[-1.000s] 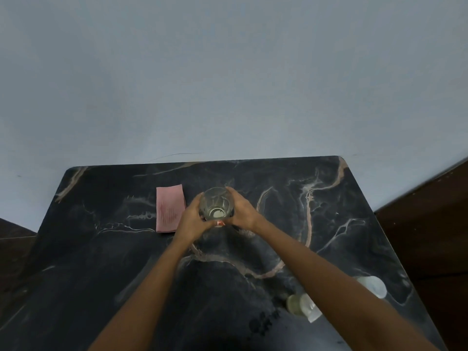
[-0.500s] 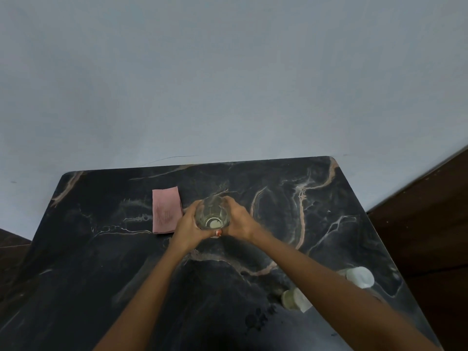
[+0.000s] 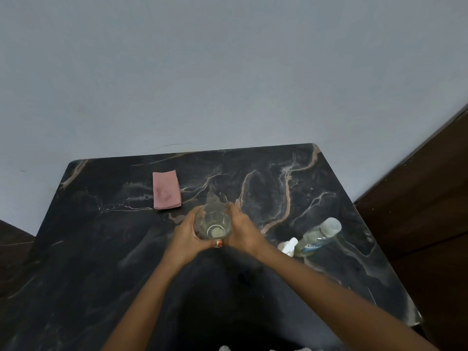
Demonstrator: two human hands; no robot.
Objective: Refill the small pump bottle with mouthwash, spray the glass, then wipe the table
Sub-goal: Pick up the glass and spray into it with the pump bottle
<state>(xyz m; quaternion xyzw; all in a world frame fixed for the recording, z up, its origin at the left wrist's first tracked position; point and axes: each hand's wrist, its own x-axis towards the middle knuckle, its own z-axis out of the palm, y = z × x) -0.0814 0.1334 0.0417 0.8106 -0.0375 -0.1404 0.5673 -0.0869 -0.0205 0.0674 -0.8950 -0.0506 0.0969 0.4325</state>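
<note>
Both hands are cupped round the glass [image 3: 213, 222] at the middle of the dark marble tabletop [image 3: 101, 249]: left hand [image 3: 186, 238] wrapping one side, right hand [image 3: 243, 233] the other, probably to steady it. Something small and red-tipped [image 3: 218, 243] peeks out below the thumbs (too small to name). The mouthwash bottle [image 3: 316, 238] lies tilted to the right, a white piece [image 3: 287, 245] just beside it, half hidden by the forearm. The pink cloth [image 3: 166, 190] waits folded, apart, for wiping.
</note>
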